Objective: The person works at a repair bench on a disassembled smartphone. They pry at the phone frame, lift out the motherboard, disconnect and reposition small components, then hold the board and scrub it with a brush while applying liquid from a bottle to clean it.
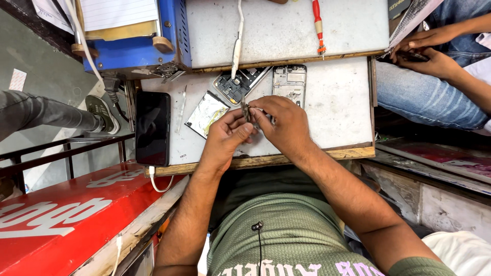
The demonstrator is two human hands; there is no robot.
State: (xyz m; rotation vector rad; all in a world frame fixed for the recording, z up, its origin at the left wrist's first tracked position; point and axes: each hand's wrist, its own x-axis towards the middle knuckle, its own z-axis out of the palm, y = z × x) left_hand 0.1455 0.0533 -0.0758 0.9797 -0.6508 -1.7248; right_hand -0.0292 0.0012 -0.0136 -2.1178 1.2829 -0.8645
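My left hand (225, 138) and my right hand (284, 124) meet over a white work board (340, 110). Between their fingertips they pinch a small dark part (246, 111), too small to identify. Just beyond the hands lie an opened phone body with its circuit board showing (240, 84), a bare metal phone frame (289, 82) and a shiny silver panel (205, 113). A white-handled tool (237, 48) rests with its tip on the opened phone.
A black phone (152, 128) lies screen-up at the board's left, a white cable below it. A red-handled screwdriver (318, 25) lies on the upper board. A blue box (135, 51) sits top left. Another person's hands (427, 53) hold a dark object at right. A red counter (71, 214) stands lower left.
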